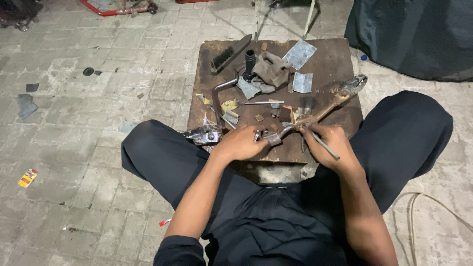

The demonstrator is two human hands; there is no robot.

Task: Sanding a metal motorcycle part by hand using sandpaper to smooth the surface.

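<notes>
I sit at a low brown wooden table point(335, 59). My left hand point(240, 144) grips the near end of a long rusty metal lever point(325, 108) that lies across the table toward the far right, ending in a grimy bracket point(354, 84). My right hand point(331, 144) rests on the lever's shaft and holds a thin metal rod point(325, 146) that points back toward me. Small loose metal parts lie beside my left hand's fingers.
On the table lie a bent metal arm with a black grip point(250, 64), a brush point(229, 53), a dirty rag point(271, 69), sandpaper pieces point(299, 53) and a thin pin point(261, 103). A dark tarp point(419, 34) stands far right. A hose point(419, 207) lies on the paved floor.
</notes>
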